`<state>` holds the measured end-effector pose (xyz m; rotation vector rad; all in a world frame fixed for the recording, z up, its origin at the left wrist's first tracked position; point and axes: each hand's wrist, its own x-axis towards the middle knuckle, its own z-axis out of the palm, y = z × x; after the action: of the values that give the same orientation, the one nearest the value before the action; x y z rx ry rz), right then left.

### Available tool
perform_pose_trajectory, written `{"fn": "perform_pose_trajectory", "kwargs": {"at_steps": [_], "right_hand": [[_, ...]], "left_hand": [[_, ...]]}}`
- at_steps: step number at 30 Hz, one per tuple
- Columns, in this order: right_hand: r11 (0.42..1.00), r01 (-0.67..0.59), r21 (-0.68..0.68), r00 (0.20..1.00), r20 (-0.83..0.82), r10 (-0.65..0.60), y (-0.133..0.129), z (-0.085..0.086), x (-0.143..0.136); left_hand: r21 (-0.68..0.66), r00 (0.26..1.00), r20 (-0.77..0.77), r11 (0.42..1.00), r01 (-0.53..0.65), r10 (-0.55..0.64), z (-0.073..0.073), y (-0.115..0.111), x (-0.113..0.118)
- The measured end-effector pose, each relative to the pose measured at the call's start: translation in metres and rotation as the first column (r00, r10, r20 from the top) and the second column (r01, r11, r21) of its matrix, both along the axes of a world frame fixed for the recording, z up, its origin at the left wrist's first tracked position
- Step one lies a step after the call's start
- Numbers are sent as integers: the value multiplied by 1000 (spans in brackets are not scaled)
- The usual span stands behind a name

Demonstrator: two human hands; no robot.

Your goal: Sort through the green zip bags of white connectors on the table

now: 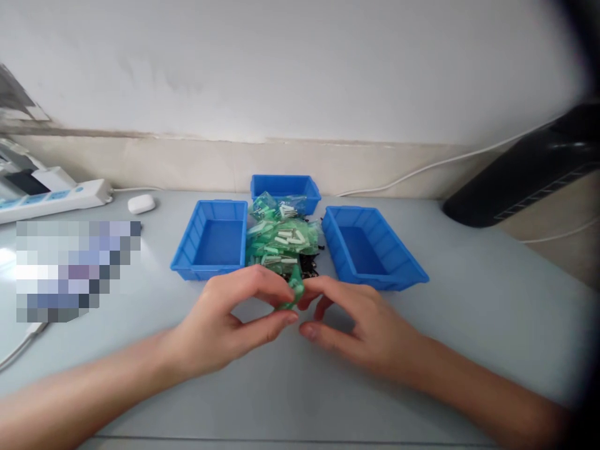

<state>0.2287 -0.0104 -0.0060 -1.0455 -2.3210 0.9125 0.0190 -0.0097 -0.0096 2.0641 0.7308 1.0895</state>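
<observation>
My left hand [244, 312] pinches a small green plastic bag [296, 287] between thumb and fingers, low over the table's middle. Facing it from the right, my right hand [351, 319] has its thumb and fingers apart, with the fingertips close beside the bag; whether they touch it is unclear. Just beyond both hands lies a pile of green clear bags [285, 237] with white and metal pieces inside. Small black parts [309, 265] show at the pile's right edge.
Blue bins stand left [209, 272], right [398, 281] and behind [285, 181] the pile. A white case [141, 204], a power strip [56, 199] and a blurred-out device [77, 272] are at left. At right lies a black cylinder [515, 169]; a white cable [422, 169] runs along the wall.
</observation>
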Motion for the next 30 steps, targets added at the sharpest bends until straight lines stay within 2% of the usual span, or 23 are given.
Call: {"fn": "perform_pose_trajectory", "kwargs": {"at_steps": [3, 5, 6, 8, 10, 12, 17, 20, 23, 26, 28, 30], "right_hand": [[996, -26, -89, 997, -69, 20, 1, -1, -2], [993, 23, -115, 997, -76, -32, 3, -2, -2], [991, 57, -123, 995, -70, -66, 3, -2, -1], [983, 110, -149, 990, -69, -121, 5, -1, 0], [975, 135, -175, 983, -101, -154, 6, 0, 2], [971, 144, -188, 975, -139, -172, 7, 2, 4], [959, 116, -258, 959, -221, -175, 7, 1, 3], [954, 151, -261, 925, -303, -229, 5, -4, 2], [968, 213, -134, 889, -383, -249, 3, -8, 3], [989, 146, 34, 953, -272, -131, 2, -5, 9], [996, 69, 60, 983, -172, -58, 2, -2, 12], [996, 66, 54, 988, -141, -58, 3, 2, 13]], "left_hand": [[62, 980, -140, 987, 149, -139, 5, 0, 0], [79, 969, -181, 980, 185, -168, 6, -1, 0], [91, 972, -187, 982, 164, -145, 6, -1, 0], [154, 981, -194, 986, 57, -26, 5, 0, -1], [244, 970, -202, 966, -82, 134, 3, 1, -2], [288, 950, -220, 945, -154, 222, 2, 2, -3], [159, 955, -287, 987, -30, 75, -1, 3, -4], [82, 963, -254, 994, -66, 85, -1, 3, -3], [-7, 970, -212, 992, -124, 119, 1, 4, -2], [-86, 975, -163, 983, -164, 149, 4, 6, -2], [-141, 980, -130, 975, -170, 152, 6, 7, -3], [-181, 984, -114, 970, -160, 141, 8, 7, -6]]}}
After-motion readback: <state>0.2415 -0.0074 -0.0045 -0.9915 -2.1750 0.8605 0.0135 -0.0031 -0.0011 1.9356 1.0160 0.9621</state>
